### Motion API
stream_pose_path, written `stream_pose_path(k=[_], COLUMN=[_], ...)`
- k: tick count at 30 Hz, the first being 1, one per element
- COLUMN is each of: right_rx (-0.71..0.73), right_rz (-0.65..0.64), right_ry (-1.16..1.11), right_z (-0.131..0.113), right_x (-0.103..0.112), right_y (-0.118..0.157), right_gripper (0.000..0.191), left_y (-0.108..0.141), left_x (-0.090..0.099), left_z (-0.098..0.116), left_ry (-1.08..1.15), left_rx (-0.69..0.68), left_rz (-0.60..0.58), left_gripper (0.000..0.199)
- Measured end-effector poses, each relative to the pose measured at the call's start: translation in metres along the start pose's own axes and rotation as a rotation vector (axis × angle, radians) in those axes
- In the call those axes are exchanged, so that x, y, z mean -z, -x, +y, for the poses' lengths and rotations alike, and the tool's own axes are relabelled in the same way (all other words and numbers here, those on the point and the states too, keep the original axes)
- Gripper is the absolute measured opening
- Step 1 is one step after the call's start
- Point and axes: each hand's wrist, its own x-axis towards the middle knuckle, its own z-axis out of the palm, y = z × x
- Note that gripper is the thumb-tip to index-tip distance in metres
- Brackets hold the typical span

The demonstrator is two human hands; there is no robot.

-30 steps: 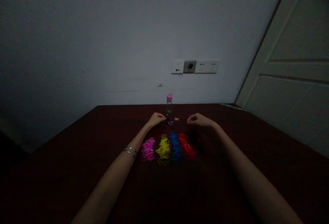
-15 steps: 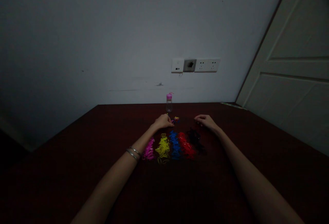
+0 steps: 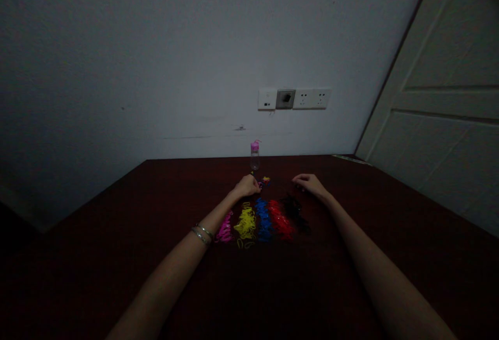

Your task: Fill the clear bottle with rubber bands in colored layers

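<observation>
My left hand rests on the dark red table with its fingers bent and closed. A pink rubber band shows right at its fingertips; whether they grip it is too dark to tell. Just beyond lies a small mixed-colour cluster of bands. To the right my right hand lies with fingers loosely stretched, holding nothing visible. Nearer me are piles of pink rubber bands, yellow rubber bands, blue rubber bands, red rubber bands and black rubber bands, side by side.
A clear bottle with a pink cap stands behind the hands, near the wall. Sockets sit above the table. A pale panelled door is on the right. A flat strip lies along the back right edge.
The whole view has shifted slightly. Both hands stay in nearly the same places, and the piles look unchanged.
</observation>
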Motion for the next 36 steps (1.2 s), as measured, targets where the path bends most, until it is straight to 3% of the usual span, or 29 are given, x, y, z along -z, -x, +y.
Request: stream_pose_path(k=[7,13,19,24,27,30,36], right_rx=[-0.006,-0.011,0.008,0.019,0.017,0.010,0.003], right_rz=[0.012,0.019,0.023,0.017,0.007,0.012,0.029], right_ry=[-0.016,-0.023,-0.012,-0.012,-0.010,-0.012,-0.013], right_z=[-0.004,-0.009,-0.010,-0.011,-0.010,-0.008,-0.008], right_x=[-0.003,-0.005,-0.006,-0.006,-0.006,-0.007,-0.009], right_y=[0.002,0.002,0.003,0.003,0.002,0.001,0.002], right_gripper=[0.020,0.016,0.013,0.013,0.014,0.015,0.016], left_y=[0.005,0.015,0.019,0.015,0.012,0.007,-0.006], left_x=[0.003,0.013,-0.007,-0.022,-0.018,-0.007,0.027], left_z=[0.005,0.039,0.083,0.096,0.090,0.070,-0.011], left_ry=[0.031,0.099,0.071,0.031,0.039,0.057,0.199], left_rx=[-0.059,-0.163,-0.293,-0.400,-0.403,-0.344,-0.074], left_rz=[0.015,0.005,-0.094,-0.142,-0.136,-0.077,0.194], left_gripper=[0.008,0.014,0.015,0.017,0.020,0.021,0.029])
